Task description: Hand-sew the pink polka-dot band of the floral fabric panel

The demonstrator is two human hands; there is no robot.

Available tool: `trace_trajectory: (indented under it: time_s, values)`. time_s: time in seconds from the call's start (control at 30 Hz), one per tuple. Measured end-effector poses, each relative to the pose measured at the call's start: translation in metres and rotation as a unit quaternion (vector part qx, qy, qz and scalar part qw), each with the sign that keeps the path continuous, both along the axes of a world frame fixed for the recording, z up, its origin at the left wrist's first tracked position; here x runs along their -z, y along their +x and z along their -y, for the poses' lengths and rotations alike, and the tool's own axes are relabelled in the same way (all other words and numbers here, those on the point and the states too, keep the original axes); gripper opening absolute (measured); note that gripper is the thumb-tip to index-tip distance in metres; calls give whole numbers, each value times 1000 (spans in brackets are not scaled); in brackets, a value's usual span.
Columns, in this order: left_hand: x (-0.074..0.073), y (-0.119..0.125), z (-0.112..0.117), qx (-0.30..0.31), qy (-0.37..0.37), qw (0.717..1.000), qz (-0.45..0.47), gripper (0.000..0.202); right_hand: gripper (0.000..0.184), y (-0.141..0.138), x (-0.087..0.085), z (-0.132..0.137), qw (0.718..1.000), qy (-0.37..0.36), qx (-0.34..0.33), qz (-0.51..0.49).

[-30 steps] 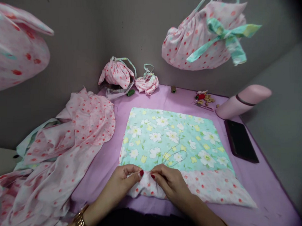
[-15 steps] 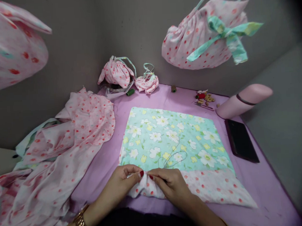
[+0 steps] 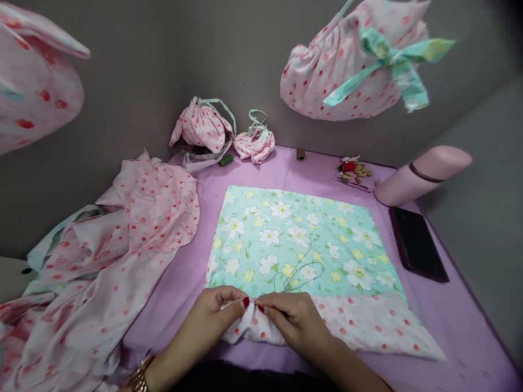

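Note:
A floral mint-green fabric panel [image 3: 298, 235] with a pink dotted strip [image 3: 371, 324] along its near edge lies flat on the purple table [image 3: 281, 166]. My left hand [image 3: 214, 313] pinches the strip's bunched left corner, fingers closed. Facing it, thumb to thumb, my right hand [image 3: 299, 318] pinches the same fold and seems to hold a thin needle, too small to be sure. A dark thread [image 3: 302, 270] loops over the green cloth just beyond my fingers. A gold watch [image 3: 138, 386] sits on my left wrist.
A heap of pink dotted cloth [image 3: 108, 254] covers the left side. Two small drawstring pouches [image 3: 224, 131] lie by the back wall; a larger one [image 3: 351, 59] hangs above. A pink bottle [image 3: 420, 174], a black phone [image 3: 415, 244] and several small beads [image 3: 356, 170] are at right.
My right hand's fingers have slid slightly left toward my left thumb, and the thread loop has shifted a little. Everything else is still.

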State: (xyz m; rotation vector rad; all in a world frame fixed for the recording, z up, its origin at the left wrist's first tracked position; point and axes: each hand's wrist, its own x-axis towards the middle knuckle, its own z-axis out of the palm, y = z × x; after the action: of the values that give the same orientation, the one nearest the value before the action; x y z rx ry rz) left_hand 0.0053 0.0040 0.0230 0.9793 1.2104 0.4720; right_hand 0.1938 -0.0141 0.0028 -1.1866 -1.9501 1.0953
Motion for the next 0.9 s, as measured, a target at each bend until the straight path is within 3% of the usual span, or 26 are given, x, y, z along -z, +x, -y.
trace_trajectory:
  time_s: [0.17,0.3,0.5,0.73,0.9]
  values:
    - [2,-1,2,31,65,997,-35,22,23,0,-2,-1,999,-28,13,30]
    - [0,-2,2,67,129,986,-77,22,36,1,-1,-1,997,-36,13,70]
    - [-5,-3,3,113,196,966,-127,26,21,0,-6,-2,998,-50,-11,46]
    - [-6,-2,3,113,216,951,-191,24,18,-1,-5,-2,997,-54,-3,62]
    - [-5,-2,3,104,176,965,-162,21,17,-1,-5,0,997,-51,-3,66]
